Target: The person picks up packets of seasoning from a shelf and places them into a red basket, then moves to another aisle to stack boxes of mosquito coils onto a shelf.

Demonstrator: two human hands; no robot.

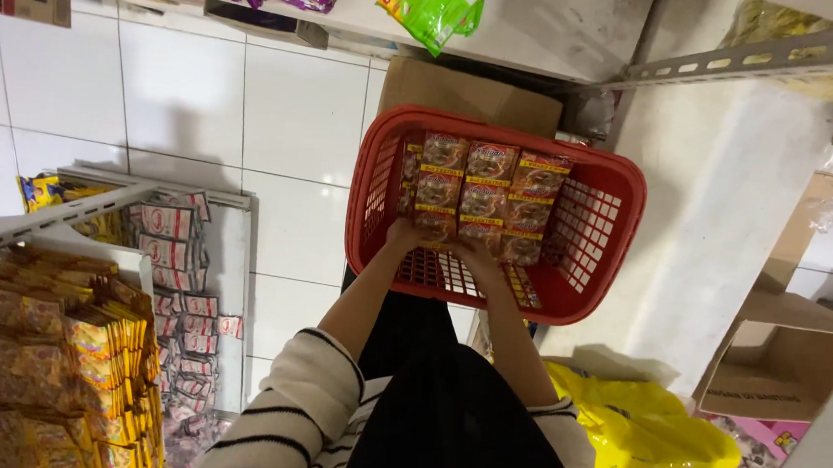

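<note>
Head view: both hands reach into the red plastic basket. The left hand and right hand close on the near row of brown seasoning sachets. Three rows lie packed at its far left; the near and right grid is bare.

Cream top with thin black stripes, sleeves pushed up past the elbows, plus a black skirt or apron underneath.

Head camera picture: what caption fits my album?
Both hands, left hand and right hand, arrange brown packets inside a red basket.
</note>
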